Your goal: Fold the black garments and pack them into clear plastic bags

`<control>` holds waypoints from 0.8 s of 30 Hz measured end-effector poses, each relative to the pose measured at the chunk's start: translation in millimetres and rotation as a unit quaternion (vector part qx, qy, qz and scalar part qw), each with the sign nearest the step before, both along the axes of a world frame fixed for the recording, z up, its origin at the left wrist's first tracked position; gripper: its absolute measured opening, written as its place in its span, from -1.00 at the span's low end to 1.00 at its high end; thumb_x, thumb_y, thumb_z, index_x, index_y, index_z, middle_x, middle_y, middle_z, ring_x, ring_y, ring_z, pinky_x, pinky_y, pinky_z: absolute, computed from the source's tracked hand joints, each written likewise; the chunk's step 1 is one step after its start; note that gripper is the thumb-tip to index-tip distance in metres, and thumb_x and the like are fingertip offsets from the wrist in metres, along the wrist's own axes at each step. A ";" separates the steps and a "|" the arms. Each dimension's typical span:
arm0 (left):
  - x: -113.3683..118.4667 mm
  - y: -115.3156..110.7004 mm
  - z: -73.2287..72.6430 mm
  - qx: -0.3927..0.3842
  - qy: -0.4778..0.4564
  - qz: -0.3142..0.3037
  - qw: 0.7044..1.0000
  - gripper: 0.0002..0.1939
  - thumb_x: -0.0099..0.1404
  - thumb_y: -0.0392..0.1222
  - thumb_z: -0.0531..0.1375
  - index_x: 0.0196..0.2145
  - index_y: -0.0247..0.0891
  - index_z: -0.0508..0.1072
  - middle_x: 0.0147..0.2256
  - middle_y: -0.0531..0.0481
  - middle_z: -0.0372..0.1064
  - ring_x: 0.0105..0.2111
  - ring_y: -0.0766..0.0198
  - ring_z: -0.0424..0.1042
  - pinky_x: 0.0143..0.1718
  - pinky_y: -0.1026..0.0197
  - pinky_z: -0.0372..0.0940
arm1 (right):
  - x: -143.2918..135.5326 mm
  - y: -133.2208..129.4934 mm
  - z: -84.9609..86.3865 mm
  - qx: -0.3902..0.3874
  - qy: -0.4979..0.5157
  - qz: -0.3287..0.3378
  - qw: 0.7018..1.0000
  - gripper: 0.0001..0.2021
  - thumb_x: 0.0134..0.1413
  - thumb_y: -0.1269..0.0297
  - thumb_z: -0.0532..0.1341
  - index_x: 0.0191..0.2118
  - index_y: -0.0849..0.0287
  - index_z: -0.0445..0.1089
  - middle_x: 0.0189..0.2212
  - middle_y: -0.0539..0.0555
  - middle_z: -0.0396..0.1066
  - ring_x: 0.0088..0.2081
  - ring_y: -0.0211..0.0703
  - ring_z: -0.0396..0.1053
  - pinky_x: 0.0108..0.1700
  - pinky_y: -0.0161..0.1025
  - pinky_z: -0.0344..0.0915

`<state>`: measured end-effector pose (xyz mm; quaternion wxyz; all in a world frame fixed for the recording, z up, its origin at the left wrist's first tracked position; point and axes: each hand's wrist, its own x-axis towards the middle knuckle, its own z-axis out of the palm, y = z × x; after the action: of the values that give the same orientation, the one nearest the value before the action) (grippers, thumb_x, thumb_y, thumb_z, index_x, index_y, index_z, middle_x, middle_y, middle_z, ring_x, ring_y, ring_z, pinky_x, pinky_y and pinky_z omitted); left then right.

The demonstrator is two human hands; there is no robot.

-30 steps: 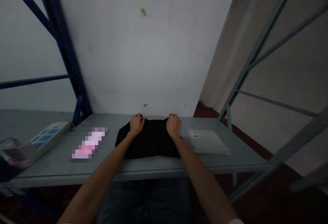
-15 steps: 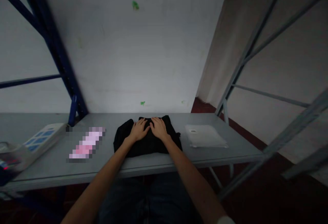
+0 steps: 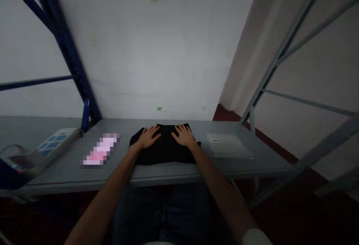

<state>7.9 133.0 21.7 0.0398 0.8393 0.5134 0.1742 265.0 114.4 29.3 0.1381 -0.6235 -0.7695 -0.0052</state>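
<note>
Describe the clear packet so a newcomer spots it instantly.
Find the gray table below the white wall. Right of the black cloth lies a flat, see-through packet. Unlike the cloth, it is untouched and carries a small white label.

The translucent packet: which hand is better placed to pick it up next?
Probably the right hand: it lies flat on the black fabric, nearer the translucent packet. The left hand rests farther from it.

Black fabric (image 3: 165,149) lies spread out (its outline uneven) on the grey table (image 3: 70,159).
</note>
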 end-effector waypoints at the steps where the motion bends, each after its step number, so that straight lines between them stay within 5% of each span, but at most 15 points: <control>1: -0.4 1.1 -0.5 0.001 0.000 0.001 1.000 -0.38 0.49 0.16 -0.06 0.40 -0.05 0.16 0.43 -0.13 0.00 0.42 -0.01 0.03 0.37 -0.31 -0.11 | -0.1 1.0 0.0 0.000 0.002 -0.001 1.000 -0.30 0.40 -0.18 -0.08 0.45 0.17 0.08 0.45 0.20 0.01 0.47 0.05 -0.11 0.45 0.09 -0.31; 8: 1.1 3.4 1.2 -0.008 -0.011 0.000 1.000 -0.34 0.47 0.21 -0.07 0.40 -0.10 0.14 0.44 -0.12 -0.02 0.42 -0.01 0.02 0.40 -0.31 -0.20 | 1.1 6.7 3.2 0.003 0.007 0.003 1.000 -0.33 0.42 -0.13 -0.04 0.43 0.21 0.12 0.43 0.23 0.05 0.45 0.10 -0.06 0.45 0.13 -0.26; 16: 12.8 -28.1 35.9 0.131 -0.066 -0.028 0.989 -0.52 0.52 -0.05 -0.13 0.22 -0.21 0.36 0.27 -0.14 0.32 0.30 0.08 0.26 0.42 -0.11 -0.02 | -19.9 -47.2 28.2 0.198 0.100 0.076 0.972 -0.56 0.44 0.30 -0.08 0.23 0.24 0.39 0.22 0.18 0.40 0.29 -0.08 0.24 0.44 -0.06 -0.10; 19: 24.9 -56.1 40.1 0.144 -0.052 -0.022 0.988 -0.52 0.54 -0.12 -0.18 0.18 -0.22 0.40 0.10 -0.16 0.47 0.17 0.07 0.39 0.38 -0.07 0.07 | -30.6 -77.0 22.3 0.170 0.130 0.082 0.973 -0.57 0.45 0.28 -0.08 0.23 0.19 0.39 0.18 0.17 0.44 0.23 -0.09 0.31 0.40 -0.05 0.03; 24: 30.0 -92.1 21.5 0.077 0.022 -0.004 0.997 -0.50 0.54 -0.01 -0.10 0.28 -0.20 0.34 0.31 -0.16 0.26 0.35 -0.05 0.16 0.38 -0.35 -0.06 | -21.1 -98.9 1.9 0.058 0.071 0.075 0.993 -0.42 0.44 -0.02 -0.01 0.40 0.16 0.17 0.39 0.19 0.15 0.41 0.10 0.04 0.41 0.22 -0.06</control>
<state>37.9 40.9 43.2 -0.0354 0.8453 0.4962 0.1949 243.9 15.5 31.2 0.2283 -0.5537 -0.8008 0.0054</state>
